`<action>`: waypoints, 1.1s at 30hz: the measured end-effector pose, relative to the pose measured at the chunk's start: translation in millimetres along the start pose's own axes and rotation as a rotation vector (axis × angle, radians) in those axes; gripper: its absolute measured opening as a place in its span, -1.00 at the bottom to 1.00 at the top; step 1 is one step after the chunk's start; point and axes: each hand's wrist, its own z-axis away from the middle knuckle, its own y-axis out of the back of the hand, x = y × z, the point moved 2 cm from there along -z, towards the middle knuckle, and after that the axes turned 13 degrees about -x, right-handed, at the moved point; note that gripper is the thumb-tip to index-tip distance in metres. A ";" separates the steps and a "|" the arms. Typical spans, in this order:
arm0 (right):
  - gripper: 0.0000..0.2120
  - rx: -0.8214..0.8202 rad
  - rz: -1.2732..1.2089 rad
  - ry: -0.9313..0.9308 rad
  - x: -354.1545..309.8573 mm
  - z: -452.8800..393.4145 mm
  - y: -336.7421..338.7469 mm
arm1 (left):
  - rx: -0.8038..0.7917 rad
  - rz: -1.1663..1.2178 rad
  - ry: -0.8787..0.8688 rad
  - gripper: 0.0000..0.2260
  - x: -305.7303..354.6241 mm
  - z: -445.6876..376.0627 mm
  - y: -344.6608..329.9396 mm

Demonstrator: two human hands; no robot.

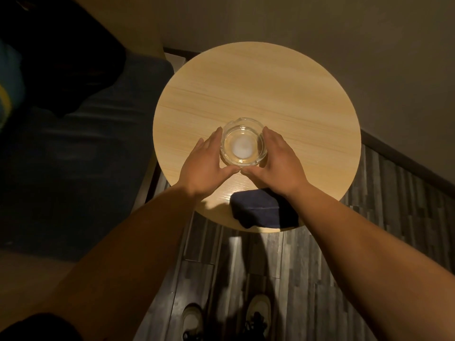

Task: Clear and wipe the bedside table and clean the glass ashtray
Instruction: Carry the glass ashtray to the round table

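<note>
My left hand (205, 163) and right hand (275, 163) cup the glass ashtray (243, 143) from either side, palms against its outer wall, fingers (214, 137) extended along the curve and thumbs meeting at the near edge; both hands are closed loosely around it, and I cannot tell whether it is lifted or resting. The ashtray sits near the middle of the round wooden table (258, 82), slightly toward me, with a pale patch in its bowl. A dark folded cloth (258, 210) lies at the table's near edge, partly under my right wrist. Thick glass of this kind is probably heavy, rigid, smooth and breakable, so the thick side wall below the notched rim is the safest place to hold.
</note>
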 end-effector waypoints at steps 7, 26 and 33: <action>-0.05 -0.019 -0.022 -0.023 6.0 -2.2 -3.2 | 0.013 -0.005 0.027 -0.14 -6.7 -2.9 -7.5; -0.37 -0.179 0.233 -0.063 13.5 70.7 36.6 | -0.018 -0.119 0.143 -0.42 15.9 44.9 -4.1; -0.58 -0.167 0.311 -0.100 26.5 126.1 36.3 | -0.194 -0.372 -0.121 -0.37 84.3 63.7 -54.6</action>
